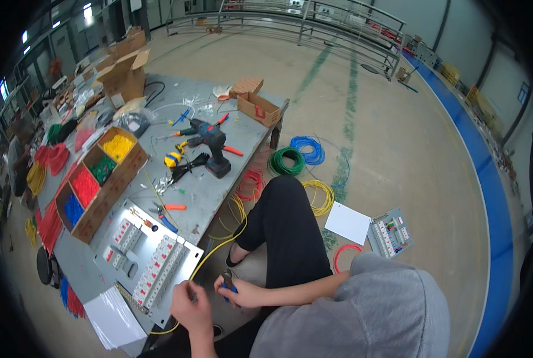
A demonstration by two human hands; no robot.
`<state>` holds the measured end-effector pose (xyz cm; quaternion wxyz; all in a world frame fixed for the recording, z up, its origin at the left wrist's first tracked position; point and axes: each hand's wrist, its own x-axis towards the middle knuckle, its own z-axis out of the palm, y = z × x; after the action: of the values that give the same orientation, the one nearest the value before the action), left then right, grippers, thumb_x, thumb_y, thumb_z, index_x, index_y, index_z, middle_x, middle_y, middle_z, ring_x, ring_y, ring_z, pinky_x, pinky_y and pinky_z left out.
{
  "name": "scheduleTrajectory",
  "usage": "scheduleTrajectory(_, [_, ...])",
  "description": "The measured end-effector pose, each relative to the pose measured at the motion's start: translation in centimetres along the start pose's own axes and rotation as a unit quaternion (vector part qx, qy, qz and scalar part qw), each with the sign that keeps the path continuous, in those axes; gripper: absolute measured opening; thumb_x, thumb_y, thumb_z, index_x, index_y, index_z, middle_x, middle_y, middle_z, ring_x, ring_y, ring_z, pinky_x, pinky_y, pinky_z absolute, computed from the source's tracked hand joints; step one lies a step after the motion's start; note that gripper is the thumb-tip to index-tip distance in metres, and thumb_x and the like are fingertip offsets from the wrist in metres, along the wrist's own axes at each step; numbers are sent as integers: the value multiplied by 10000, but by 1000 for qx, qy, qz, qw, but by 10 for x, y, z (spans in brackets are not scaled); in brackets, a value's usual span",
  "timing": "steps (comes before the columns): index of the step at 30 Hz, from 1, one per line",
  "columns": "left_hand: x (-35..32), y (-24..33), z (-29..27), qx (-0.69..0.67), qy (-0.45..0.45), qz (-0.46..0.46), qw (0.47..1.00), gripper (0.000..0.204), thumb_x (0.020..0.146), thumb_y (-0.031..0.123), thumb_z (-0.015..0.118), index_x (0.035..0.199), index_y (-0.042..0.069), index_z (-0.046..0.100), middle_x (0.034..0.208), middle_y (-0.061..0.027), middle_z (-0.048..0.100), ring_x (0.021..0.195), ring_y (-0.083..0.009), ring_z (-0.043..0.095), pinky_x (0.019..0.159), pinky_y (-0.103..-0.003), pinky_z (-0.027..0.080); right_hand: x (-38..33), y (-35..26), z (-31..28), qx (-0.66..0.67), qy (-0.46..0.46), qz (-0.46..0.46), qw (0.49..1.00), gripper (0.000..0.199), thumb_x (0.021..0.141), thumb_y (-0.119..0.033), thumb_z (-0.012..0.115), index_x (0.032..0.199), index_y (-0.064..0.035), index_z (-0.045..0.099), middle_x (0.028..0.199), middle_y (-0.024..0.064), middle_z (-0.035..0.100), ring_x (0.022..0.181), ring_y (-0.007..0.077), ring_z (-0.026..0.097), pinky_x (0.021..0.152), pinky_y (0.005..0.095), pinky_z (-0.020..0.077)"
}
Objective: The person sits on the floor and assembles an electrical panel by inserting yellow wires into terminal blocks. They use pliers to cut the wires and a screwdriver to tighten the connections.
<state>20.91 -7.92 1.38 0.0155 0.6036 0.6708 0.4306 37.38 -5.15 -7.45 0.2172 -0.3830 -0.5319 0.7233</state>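
Note:
My left hand (192, 305) is closed in a pinch at the table's near edge. A yellow wire (205, 258) runs up to its fingertips and shows again below the hand. Just right of it, my right hand (242, 293) is wrapped round pliers (228, 285) with a dark head and blue handles. The jaws point up, apart from the wire. Beside my left hand, a metal mounting plate (190, 255) lies on the table, carrying rows of white circuit breakers (159, 268) with red switches. A small screwdriver (153, 227) rests on the plate.
On the grey table (201, 197) are a divided cardboard box (136, 160) of coloured caps, a cordless drill (216, 146), cutters (170, 218) and white sheets (114, 319). Wire coils (285, 161) and another breaker plate (390, 232) lie on the floor to my right.

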Motion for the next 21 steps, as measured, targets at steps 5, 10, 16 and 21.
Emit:
scheduleTrajectory(5, [-16,13,1,-39,-24,5,999,32,914,34,680,914,24,649,730,-130,576,588,-303,592,544,-384,471,0,-4,16,-161,164,-148,962,391,1014,-24,563,1389,-102,485,1142,144,527,868,206,612,830,345,531])
scheduleTrajectory(10, [-22,-1,-1,-82,-1,21,996,76,898,32,721,909,28,646,686,-99,559,529,-245,571,498,-353,447,-2,-4,23,-177,126,-121,969,570,990,14,592,1501,-117,376,1268,176,432,1120,321,587,977,402,498])
scheduleTrajectory(16, [-28,-4,1,-70,7,14,997,89,869,33,740,901,25,657,699,-85,579,554,-245,595,485,-358,460,2,-23,30,-171,91,-132,972,605,986,17,605,1520,-90,342,1321,184,405,1153,316,605,991,400,506])
scheduleTrajectory(21, [-29,-4,1,-86,-6,18,996,70,898,11,712,901,2,643,699,-99,583,532,-219,588,483,-332,451,-4,-33,34,-148,80,-150,974,607,979,1,621,1512,-70,340,1329,194,398,1103,300,603,951,411,523])
